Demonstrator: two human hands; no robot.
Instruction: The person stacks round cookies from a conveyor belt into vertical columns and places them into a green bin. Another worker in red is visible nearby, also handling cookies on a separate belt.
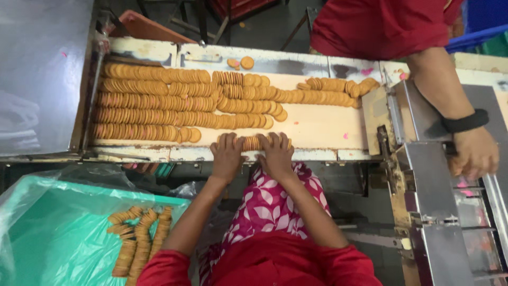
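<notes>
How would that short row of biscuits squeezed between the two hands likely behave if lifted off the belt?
The short row of biscuits is separate discs on edge, so it would probably buckle or spill unless the left hand and right hand press its ends. Thin biscuits likely crack easily.

Green plastic-lined bin (58,233) of stacked biscuits (138,241), steel machine (439,212), co-worker's wristband (465,121)

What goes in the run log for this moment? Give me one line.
left hand + right hand: pressing short stack of round tan biscuits between them | cream conveyor belt | co-worker's hand at metal machine
</notes>
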